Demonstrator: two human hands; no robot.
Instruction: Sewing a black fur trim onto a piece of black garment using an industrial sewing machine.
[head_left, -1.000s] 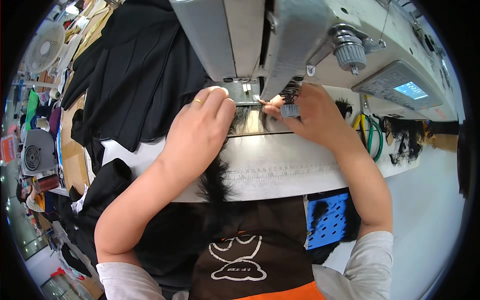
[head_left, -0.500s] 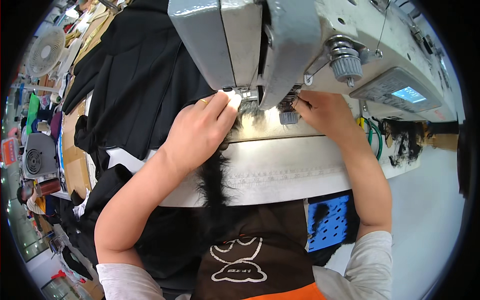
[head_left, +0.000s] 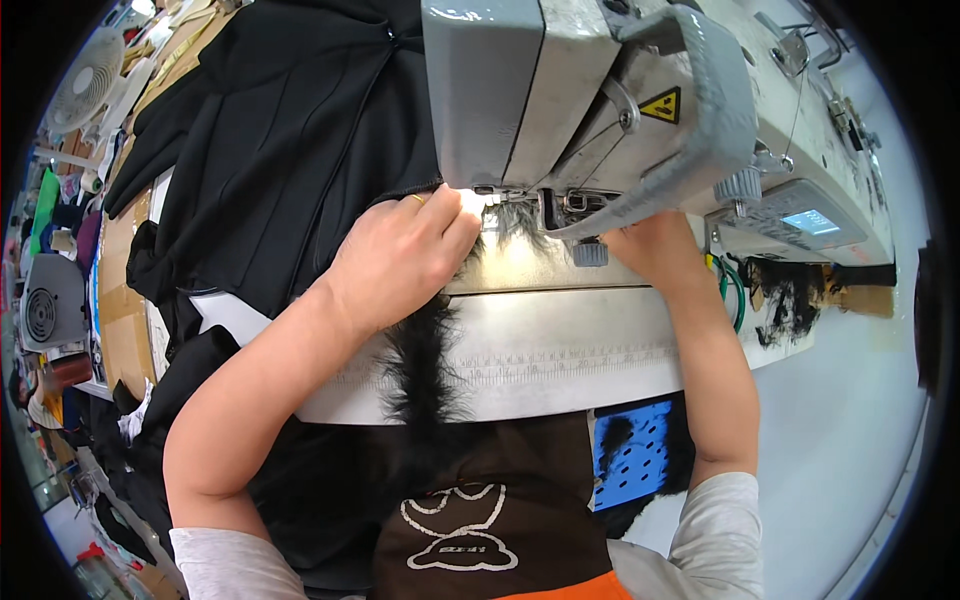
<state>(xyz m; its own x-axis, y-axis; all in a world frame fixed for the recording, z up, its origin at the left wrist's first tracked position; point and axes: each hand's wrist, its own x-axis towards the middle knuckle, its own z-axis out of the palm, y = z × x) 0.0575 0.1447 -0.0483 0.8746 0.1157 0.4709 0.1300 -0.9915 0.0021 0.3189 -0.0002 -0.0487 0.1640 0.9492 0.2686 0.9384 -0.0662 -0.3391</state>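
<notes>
My left hand is closed in a pinch on the edge of a black garment, right beside the sewing machine's lit needle area. A ring is on one finger. From under this hand a strip of black fluffy trim hangs over the front edge of the machine bed. Dark fur wisps show under the presser foot. My right hand is on the right of the needle area, partly behind the sewing machine. Its fingers look curled, but the tips and whatever they hold are hidden.
A small control panel with a lit screen is on the machine's right. Black fur scraps hang beyond it, near a green cable. Below the bed is a blue perforated plate. A white fan stands far left.
My view has tilted, so the machine head shows farther right and more of its front is visible. Both hands stay close to the needle area, the left one still pinching the garment edge.
</notes>
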